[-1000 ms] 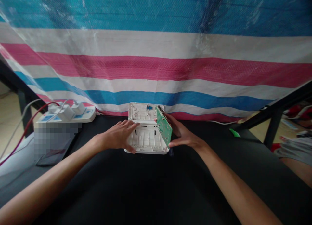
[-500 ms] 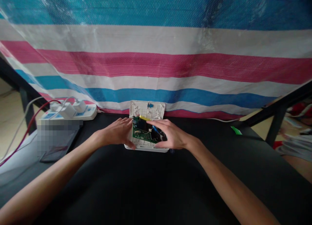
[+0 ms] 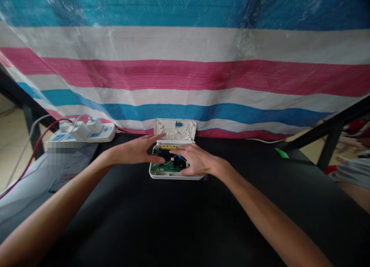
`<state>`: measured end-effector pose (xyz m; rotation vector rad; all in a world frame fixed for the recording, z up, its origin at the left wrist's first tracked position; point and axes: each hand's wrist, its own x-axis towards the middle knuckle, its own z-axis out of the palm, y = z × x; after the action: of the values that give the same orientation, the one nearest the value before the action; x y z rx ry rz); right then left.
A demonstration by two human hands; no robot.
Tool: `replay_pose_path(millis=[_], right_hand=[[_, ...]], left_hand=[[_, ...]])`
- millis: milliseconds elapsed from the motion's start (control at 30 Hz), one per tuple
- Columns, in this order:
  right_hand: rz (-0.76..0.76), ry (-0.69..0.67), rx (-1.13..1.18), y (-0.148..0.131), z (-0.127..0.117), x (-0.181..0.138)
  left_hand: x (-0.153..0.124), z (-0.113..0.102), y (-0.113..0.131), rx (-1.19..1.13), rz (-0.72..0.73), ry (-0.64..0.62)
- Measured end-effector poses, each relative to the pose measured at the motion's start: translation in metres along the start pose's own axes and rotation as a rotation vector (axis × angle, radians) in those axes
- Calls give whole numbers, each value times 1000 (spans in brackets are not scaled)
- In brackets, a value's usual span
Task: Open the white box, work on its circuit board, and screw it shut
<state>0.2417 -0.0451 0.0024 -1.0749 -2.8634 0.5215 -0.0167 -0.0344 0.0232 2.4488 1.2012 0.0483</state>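
A white plastic case (image 3: 176, 177) lies on the black tabletop in front of me, with its lid (image 3: 175, 129) standing up at the back. Inside sits a green circuit board (image 3: 162, 167) with a yellow port strip (image 3: 169, 147), black parts, thin wires and a small blue piece. My left hand (image 3: 135, 150) hovers over the case's left side, fingers and thumb spread, nothing between them. Over the right half of the board, my right hand (image 3: 199, 159) has its fingers apart; its fingertips are at the board, and whether they press on it I cannot tell.
A white power strip (image 3: 108, 132) with chargers and cables stands at the back left. In front of it lies a dark flat device (image 3: 72, 168), partly pixelated. A green scrap (image 3: 281, 153) is at the right. Striped sheeting (image 3: 185, 78) hangs behind; part of a person (image 3: 351, 178) shows far right.
The circuit board has gone from tilted to flat within the case. My left hand has lifted off the case's left edge and moved up. The right hand has shifted slightly left.
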Motion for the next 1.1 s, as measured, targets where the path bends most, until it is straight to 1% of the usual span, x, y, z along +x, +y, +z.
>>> replay_pose_path(millis=[100, 167, 233, 367, 433, 500, 667, 767, 967, 1100], right_hand=[[8, 22, -25, -2, 4, 4], [5, 52, -17, -3, 6, 3], [2, 79, -1, -3, 8, 0], [21, 150, 60, 5, 12, -8], [42, 210, 68, 11, 15, -13], [46, 239, 66, 16, 16, -17], [63, 197, 136, 19, 13, -23], [72, 214, 139, 19, 14, -21], [47, 277, 111, 17, 26, -9], [63, 276, 89, 12, 26, -7]], left_hand=[[5, 19, 17, 119, 14, -77], [7, 28, 22, 162, 25, -75], [8, 32, 22, 193, 22, -54], [9, 33, 16, 225, 24, -40], [9, 33, 13, 228, 27, -39], [9, 33, 12, 226, 32, -46], [9, 34, 13, 230, 60, -70], [9, 36, 12, 221, 74, -56], [10, 36, 11, 221, 95, -51], [11, 36, 10, 222, 105, -30]])
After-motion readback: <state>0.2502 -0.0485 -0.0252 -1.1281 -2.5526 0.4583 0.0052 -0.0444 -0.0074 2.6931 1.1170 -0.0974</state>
